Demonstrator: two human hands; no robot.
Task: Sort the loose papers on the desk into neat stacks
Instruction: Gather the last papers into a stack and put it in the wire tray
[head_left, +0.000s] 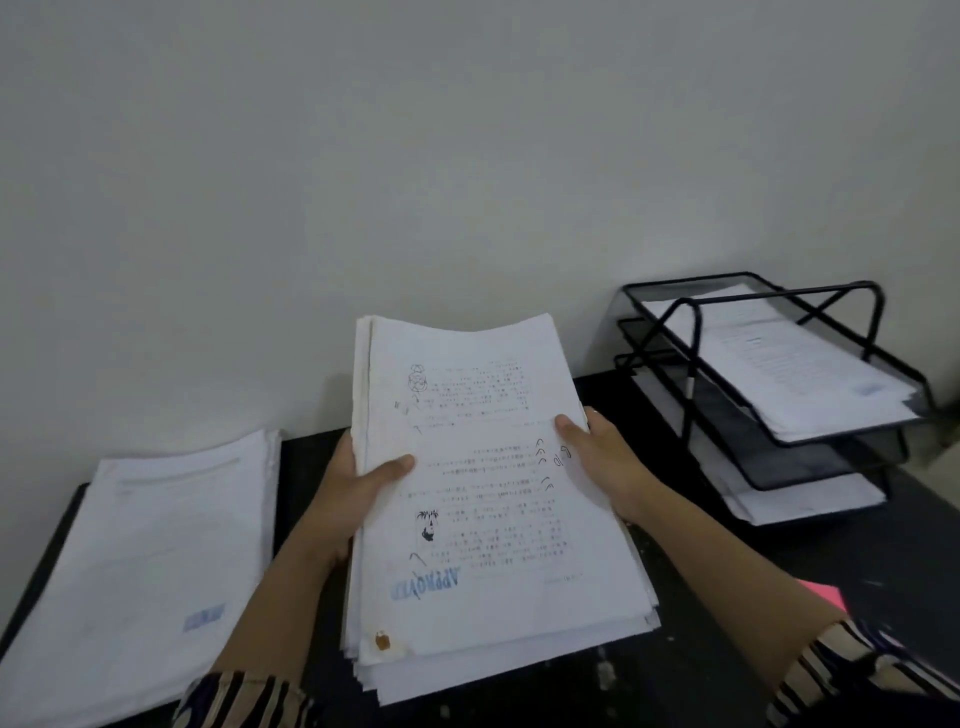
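Both hands grip the middle stack of papers (498, 499) at the centre of the black desk (675, 675): the left hand (358, 483) clamps its left edge with the thumb on top, the right hand (597, 452) its right edge likewise (a blue "APPROVED" stamp shows upside down). A second stack (150, 561) lies flat at eight o'clock, and a black mesh tray rack (769, 384) holding papers stands at two o'clock, with a pink note (826, 592) at four.
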